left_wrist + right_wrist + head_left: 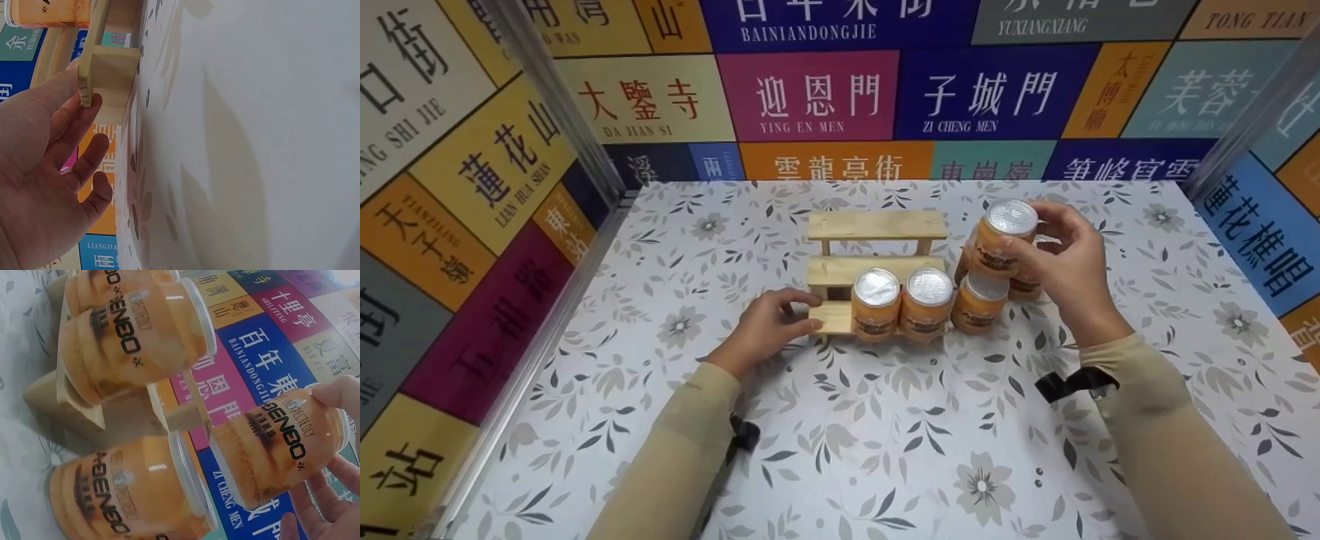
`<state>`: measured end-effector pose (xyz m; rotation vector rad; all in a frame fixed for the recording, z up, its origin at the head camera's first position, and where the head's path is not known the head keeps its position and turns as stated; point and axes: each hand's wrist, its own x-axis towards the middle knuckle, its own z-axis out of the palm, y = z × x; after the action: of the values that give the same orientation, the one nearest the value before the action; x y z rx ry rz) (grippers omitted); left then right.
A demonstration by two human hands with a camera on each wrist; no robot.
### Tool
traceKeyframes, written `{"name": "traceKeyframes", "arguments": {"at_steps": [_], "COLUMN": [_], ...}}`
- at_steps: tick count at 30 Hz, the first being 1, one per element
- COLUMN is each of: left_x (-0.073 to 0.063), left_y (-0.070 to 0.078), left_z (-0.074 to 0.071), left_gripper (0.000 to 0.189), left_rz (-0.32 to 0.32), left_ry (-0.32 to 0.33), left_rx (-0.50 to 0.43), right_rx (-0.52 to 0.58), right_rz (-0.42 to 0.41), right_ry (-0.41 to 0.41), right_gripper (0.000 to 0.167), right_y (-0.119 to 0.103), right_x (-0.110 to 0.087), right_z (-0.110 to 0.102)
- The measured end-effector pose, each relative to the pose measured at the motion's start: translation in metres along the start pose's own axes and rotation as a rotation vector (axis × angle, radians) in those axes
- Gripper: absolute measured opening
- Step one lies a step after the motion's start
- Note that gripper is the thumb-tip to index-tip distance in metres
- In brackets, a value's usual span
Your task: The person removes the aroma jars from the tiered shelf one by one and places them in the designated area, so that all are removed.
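Note:
A three-step wooden display rack (877, 225) stands on the table. My left hand (769, 330) pinches the left end of its lowest step, thumb above and a fingertip beneath in the left wrist view. Two orange jars with silver lids, one on the left (876, 311) and one beside it (927, 311), sit side by side on that step. To the rack's right, my right hand (1072, 262) grips another such jar (275, 444) by its lid end, lifted above a jar (979, 307) on the table. Behind that one, a further jar (1026, 286) is partly hidden.
White tablecloth (840, 450) with grey flowers and leaves covers the table. Panels (810, 97) with coloured blocks of lettering rise behind and at both sides. Dark straps (1076, 384) circle the wrists over beige sleeves.

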<state>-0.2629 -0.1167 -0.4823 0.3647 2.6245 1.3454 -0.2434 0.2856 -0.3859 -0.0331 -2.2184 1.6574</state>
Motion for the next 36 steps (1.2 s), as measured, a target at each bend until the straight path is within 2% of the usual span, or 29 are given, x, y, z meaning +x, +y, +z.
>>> {"name": "traceKeyframes", "arguments": {"at_steps": [9, 17, 25, 31, 36], "left_x": [0.003, 0.004, 0.002, 0.002, 0.003], "left_y": [0.003, 0.003, 0.002, 0.002, 0.001], "left_z": [-0.001, -0.001, 0.001, -0.001, -0.001], "left_gripper": [0.032, 0.032, 0.032, 0.032, 0.031], "left_rz": [0.017, -0.001, 0.011, -0.021, -0.022], "left_ry": [-0.004, -0.007, -0.011, -0.024, -0.025], "left_rx": [-0.003, -0.015, 0.000, -0.009, -0.010], "right_rx": [-0.066, -0.097, -0.189, -0.228, -0.255], "right_rz": [0.035, 0.036, 0.056, 0.066, 0.080], "right_ry": [0.024, 0.032, 0.011, -0.019, -0.057], "right_gripper": [0.055, 0.053, 0.052, 0.052, 0.052], "right_y": [0.011, 0.015, 0.021, 0.028, 0.036], "right_x": [-0.002, -0.007, -0.012, -0.014, -0.016], "right_z": [-0.023, -0.037, -0.052, -0.062, -0.065]}}
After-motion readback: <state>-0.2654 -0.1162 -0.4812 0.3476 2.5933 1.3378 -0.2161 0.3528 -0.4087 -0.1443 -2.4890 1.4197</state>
